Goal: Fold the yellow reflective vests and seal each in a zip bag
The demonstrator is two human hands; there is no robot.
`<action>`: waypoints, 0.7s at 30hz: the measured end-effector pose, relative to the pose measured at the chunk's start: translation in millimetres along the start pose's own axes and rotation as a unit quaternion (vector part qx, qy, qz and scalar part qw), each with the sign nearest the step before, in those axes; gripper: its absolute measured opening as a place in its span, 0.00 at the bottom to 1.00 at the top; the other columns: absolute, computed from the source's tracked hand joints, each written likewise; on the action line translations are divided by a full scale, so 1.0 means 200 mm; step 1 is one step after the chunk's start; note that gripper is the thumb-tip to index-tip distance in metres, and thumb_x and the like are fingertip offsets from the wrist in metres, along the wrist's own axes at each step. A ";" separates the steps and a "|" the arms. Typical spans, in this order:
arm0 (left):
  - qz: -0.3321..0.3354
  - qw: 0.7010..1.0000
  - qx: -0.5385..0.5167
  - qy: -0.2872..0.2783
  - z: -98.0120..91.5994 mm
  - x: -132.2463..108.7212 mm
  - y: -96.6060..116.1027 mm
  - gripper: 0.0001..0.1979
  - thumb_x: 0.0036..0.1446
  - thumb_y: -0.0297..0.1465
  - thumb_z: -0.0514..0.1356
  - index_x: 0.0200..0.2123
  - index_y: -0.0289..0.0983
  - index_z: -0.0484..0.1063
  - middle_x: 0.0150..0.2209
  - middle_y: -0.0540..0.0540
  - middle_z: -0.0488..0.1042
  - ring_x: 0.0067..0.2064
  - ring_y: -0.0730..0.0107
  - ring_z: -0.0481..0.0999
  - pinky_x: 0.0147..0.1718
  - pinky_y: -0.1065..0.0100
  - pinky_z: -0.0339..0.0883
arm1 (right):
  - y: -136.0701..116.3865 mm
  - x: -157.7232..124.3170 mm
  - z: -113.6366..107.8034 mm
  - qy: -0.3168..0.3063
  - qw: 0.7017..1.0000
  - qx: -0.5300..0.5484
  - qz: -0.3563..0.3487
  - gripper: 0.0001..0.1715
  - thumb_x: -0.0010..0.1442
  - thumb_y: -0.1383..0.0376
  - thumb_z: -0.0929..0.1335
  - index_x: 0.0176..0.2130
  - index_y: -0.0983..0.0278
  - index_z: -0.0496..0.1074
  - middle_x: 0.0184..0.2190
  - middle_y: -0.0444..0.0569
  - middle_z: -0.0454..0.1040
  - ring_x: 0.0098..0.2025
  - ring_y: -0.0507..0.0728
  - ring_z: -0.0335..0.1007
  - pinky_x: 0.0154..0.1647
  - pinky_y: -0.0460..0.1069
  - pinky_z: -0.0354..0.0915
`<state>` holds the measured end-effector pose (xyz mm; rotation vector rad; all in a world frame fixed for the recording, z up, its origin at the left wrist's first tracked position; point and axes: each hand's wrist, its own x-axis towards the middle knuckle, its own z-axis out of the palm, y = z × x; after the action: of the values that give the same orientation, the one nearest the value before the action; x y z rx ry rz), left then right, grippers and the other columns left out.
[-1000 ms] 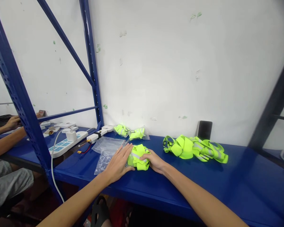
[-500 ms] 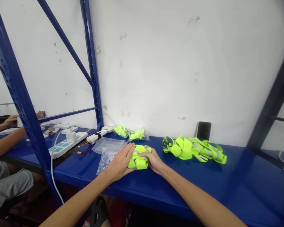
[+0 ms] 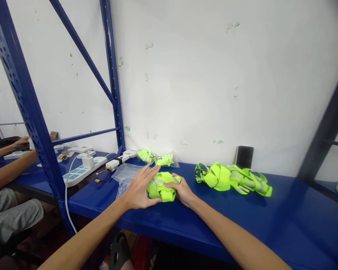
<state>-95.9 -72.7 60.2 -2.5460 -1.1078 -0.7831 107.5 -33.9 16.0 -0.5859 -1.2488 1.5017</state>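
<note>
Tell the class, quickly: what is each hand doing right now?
Left hand: open, fingers spread, touching the reflective yellow strap bundle.
Right hand: curved over the bundle's other side, holding it.

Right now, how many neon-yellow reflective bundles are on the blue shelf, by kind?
Small bundles by the wall: 2
Bundle between left hand and right hand: 1
Tangled heap: 1
Total: 4

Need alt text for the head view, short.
The left hand and right hand press against a bundled neon-yellow reflective strap on a blue steel shelf. A clear plastic bag lies beside the left hand; a looser neon-yellow strap heap lies to the right, before a black smartphone.
</note>
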 end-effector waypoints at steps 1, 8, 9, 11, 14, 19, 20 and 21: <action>0.000 1.000 0.017 -0.001 0.00 0.00 0.00 0.52 0.46 0.48 0.63 0.67 0.40 0.39 0.66 0.40 0.51 0.67 0.46 0.42 0.62 0.47 0.46 | 0.00 0.00 0.00 0.008 1.000 -0.003 -0.002 0.19 0.40 0.66 0.77 0.31 0.64 0.68 0.27 0.41 0.73 0.30 0.53 0.70 0.34 0.48 0.65; -0.064 0.991 0.076 -0.095 0.06 -0.01 -0.06 0.62 0.36 0.61 0.60 0.67 0.37 0.37 0.65 0.33 0.52 0.65 0.41 0.51 0.61 0.41 0.40 | -0.01 0.00 -0.01 -0.013 0.998 -0.054 -0.029 0.20 0.43 0.63 0.76 0.37 0.64 0.71 0.32 0.44 0.75 0.33 0.55 0.71 0.38 0.50 0.66; -0.069 0.990 0.072 -0.101 0.07 -0.01 -0.07 0.61 0.36 0.62 0.59 0.66 0.37 0.38 0.64 0.33 0.55 0.64 0.42 0.54 0.61 0.41 0.39 | -0.01 -0.01 -0.01 -0.017 0.997 -0.069 -0.037 0.21 0.44 0.63 0.75 0.39 0.63 0.71 0.33 0.44 0.75 0.34 0.55 0.71 0.38 0.50 0.66; -0.071 0.990 0.058 -0.105 0.07 -0.02 -0.07 0.58 0.38 0.62 0.59 0.65 0.38 0.41 0.62 0.34 0.58 0.63 0.44 0.57 0.61 0.42 0.39 | -0.03 -0.02 -0.01 -0.015 0.994 -0.098 -0.053 0.27 0.45 0.63 0.75 0.46 0.61 0.69 0.37 0.44 0.74 0.37 0.56 0.71 0.39 0.50 0.66; -0.065 0.993 0.033 -0.095 0.08 -0.02 -0.07 0.53 0.40 0.61 0.59 0.63 0.40 0.45 0.60 0.35 0.61 0.62 0.46 0.58 0.61 0.43 0.38 | -0.07 -0.04 -0.01 -0.026 0.985 -0.151 -0.085 0.35 0.47 0.65 0.73 0.55 0.55 0.65 0.46 0.45 0.72 0.45 0.57 0.69 0.45 0.50 0.65; -0.059 0.995 0.008 -0.080 0.10 -0.03 -0.05 0.49 0.39 0.58 0.61 0.58 0.39 0.51 0.54 0.38 0.66 0.58 0.47 0.63 0.61 0.44 0.40 | -0.08 -0.05 0.01 -0.064 0.975 -0.187 -0.097 0.19 0.50 0.65 0.71 0.44 0.62 0.73 0.39 0.44 0.74 0.40 0.56 0.68 0.41 0.48 0.63; -0.054 0.995 0.005 -0.079 0.10 -0.03 -0.05 0.47 0.39 0.58 0.62 0.57 0.39 0.53 0.52 0.38 0.66 0.57 0.48 0.64 0.61 0.44 0.40 | -0.07 -0.05 0.01 -0.061 0.976 -0.189 -0.094 0.18 0.49 0.65 0.71 0.42 0.62 0.74 0.37 0.44 0.74 0.38 0.55 0.68 0.39 0.48 0.63; -0.047 0.996 0.004 -0.080 0.10 -0.03 -0.04 0.46 0.39 0.58 0.62 0.56 0.38 0.54 0.51 0.39 0.67 0.56 0.48 0.65 0.61 0.44 0.40 | -0.06 -0.04 0.01 -0.056 0.975 -0.192 -0.094 0.17 0.48 0.65 0.72 0.41 0.63 0.74 0.36 0.44 0.74 0.37 0.55 0.68 0.39 0.48 0.63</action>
<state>-97.6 -62.2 39.8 -2.6035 -1.2852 -0.6037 113.7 -43.7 25.3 -0.6193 -1.6532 1.1556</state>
